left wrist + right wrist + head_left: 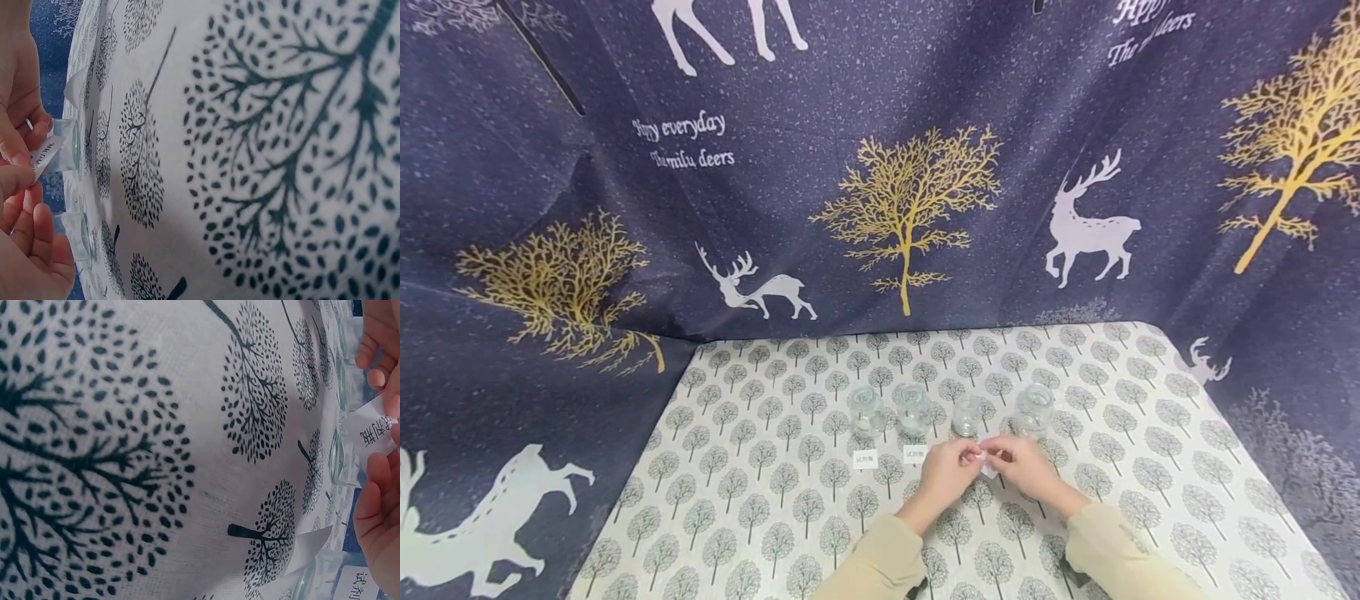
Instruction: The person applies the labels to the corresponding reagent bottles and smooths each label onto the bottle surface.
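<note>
Both hands meet in front of a row of clear glass jars, with a small white paper card (373, 428) between them. My left hand (947, 475) pinches the card's left side between thumb and fingers. From the other side, my right hand (1024, 469) grips it with bent fingertips. Handwritten dark characters show on the card in the right wrist view. Just behind the hands stands a smaller glass jar (967, 414). The rightmost jar (1035, 404) is partly hidden by the right hand, and another lettered card (356, 584) stands by it.
To the left stand two more glass jars, one at the far left (867, 410) and one beside it (913, 408). In front of them are a white lettered card (865, 459) and a second card (914, 454). A tree-print cloth (737, 500) covers the table; a dark deer-print curtain (880, 108) hangs behind.
</note>
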A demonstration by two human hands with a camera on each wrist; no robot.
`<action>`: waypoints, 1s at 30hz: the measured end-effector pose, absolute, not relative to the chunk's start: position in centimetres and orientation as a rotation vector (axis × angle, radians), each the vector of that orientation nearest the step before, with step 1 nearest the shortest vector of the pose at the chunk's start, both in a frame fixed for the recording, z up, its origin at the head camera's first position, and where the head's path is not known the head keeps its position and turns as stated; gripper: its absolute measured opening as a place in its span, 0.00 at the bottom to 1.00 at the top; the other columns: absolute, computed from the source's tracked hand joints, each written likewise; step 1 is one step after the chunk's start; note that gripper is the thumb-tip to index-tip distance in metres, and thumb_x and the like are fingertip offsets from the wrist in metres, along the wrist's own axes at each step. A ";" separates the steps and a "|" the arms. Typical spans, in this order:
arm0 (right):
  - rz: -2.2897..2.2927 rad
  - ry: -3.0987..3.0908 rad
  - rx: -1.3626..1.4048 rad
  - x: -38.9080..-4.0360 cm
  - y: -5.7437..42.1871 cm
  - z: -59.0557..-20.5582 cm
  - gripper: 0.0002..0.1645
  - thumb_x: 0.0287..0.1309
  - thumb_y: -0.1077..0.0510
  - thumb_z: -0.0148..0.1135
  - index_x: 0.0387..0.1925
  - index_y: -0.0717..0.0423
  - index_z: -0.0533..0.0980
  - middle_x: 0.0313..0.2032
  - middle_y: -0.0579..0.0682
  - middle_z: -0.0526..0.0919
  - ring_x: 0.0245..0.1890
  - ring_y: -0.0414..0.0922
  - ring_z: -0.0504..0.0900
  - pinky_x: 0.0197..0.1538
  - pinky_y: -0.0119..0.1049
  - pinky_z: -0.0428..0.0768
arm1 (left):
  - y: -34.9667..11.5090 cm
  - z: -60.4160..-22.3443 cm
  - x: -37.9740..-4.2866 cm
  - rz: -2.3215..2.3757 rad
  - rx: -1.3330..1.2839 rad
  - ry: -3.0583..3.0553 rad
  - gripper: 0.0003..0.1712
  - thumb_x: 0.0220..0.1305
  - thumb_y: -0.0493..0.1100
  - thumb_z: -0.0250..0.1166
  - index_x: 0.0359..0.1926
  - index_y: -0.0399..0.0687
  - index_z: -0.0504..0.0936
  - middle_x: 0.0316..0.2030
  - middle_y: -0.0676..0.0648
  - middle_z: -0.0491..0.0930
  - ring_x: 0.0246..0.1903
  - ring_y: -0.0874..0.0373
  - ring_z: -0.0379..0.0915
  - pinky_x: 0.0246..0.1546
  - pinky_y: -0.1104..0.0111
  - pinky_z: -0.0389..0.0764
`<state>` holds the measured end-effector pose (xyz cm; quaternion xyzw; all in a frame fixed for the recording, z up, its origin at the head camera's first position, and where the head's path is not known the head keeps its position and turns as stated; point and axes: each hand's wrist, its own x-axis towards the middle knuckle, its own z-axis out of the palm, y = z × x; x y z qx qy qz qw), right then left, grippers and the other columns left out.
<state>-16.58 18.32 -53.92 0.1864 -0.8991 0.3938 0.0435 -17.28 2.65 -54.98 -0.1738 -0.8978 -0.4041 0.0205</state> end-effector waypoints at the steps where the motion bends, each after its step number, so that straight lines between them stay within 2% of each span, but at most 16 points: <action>1: 1.196 -2.747 0.569 -16.5 18.3 -54.0 0.12 0.46 0.65 0.61 0.37 0.58 0.78 0.35 0.54 0.83 0.23 0.30 0.72 0.27 0.24 0.73 | 2.6 -55.0 -17.3 -1.252 -0.543 -2.783 0.06 0.51 0.43 0.64 0.32 0.51 0.80 0.24 0.56 0.80 0.23 0.73 0.69 0.26 0.84 0.70; 9: 1.428 -2.760 0.332 -16.7 18.2 -54.1 0.18 0.48 0.65 0.60 0.44 0.61 0.74 0.41 0.58 0.79 0.21 0.32 0.71 0.23 0.26 0.72 | 1.8 -55.2 -17.5 -1.464 -0.475 -2.734 0.03 0.53 0.38 0.60 0.28 0.51 0.76 0.25 0.56 0.76 0.24 0.72 0.65 0.27 0.81 0.70; 15: 1.591 -2.685 0.142 -17.3 18.2 -54.2 0.11 0.52 0.61 0.58 0.38 0.62 0.75 0.32 0.54 0.80 0.24 0.39 0.75 0.26 0.27 0.75 | 1.5 -55.7 -18.1 -1.658 -0.374 -2.654 0.02 0.53 0.38 0.59 0.30 0.46 0.76 0.25 0.53 0.76 0.24 0.70 0.65 0.27 0.80 0.71; 19: 1.635 -2.664 0.077 -17.5 17.9 -54.2 0.07 0.52 0.60 0.58 0.33 0.60 0.75 0.28 0.53 0.79 0.22 0.40 0.74 0.25 0.29 0.75 | 1.6 -55.8 -18.4 -1.658 -0.347 -2.648 0.02 0.54 0.39 0.60 0.30 0.47 0.75 0.25 0.53 0.76 0.24 0.70 0.65 0.27 0.79 0.71; 24: 1.583 -2.669 0.061 -17.8 17.5 -54.2 0.04 0.51 0.59 0.59 0.30 0.55 0.75 0.28 0.49 0.79 0.24 0.36 0.73 0.27 0.28 0.74 | 1.8 -55.9 -18.9 -1.599 -0.293 -2.667 0.02 0.54 0.42 0.61 0.28 0.50 0.76 0.23 0.54 0.76 0.22 0.71 0.65 0.26 0.80 0.70; 30: 1.540 -2.662 0.046 -18.5 17.1 -54.8 0.02 0.52 0.60 0.58 0.28 0.54 0.75 0.29 0.49 0.79 0.25 0.36 0.73 0.29 0.27 0.74 | 2.1 -56.2 -19.5 -1.516 -0.255 -2.694 0.03 0.55 0.44 0.60 0.28 0.51 0.76 0.23 0.55 0.77 0.23 0.71 0.67 0.28 0.80 0.71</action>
